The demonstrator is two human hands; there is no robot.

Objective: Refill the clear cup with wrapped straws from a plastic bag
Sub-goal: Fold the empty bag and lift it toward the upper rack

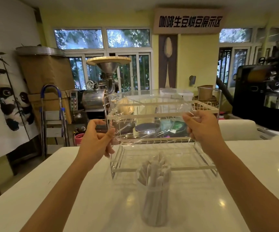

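A clear plastic bag (148, 118) is stretched flat in the air above the counter, and I see no straws inside it. My left hand (97, 137) pinches its left edge. My right hand (202, 126) grips its right edge. Below the bag, a clear cup (154, 205) stands on the white counter, packed with several white paper-wrapped straws (155, 169) that stick up above its rim.
A white two-tier wire rack (165, 166) stands just behind the cup on the white counter (68, 190). Beyond the counter are a folded stepladder (53, 118), coffee roasting machines (102, 96) and a black roaster (266, 91) at right.
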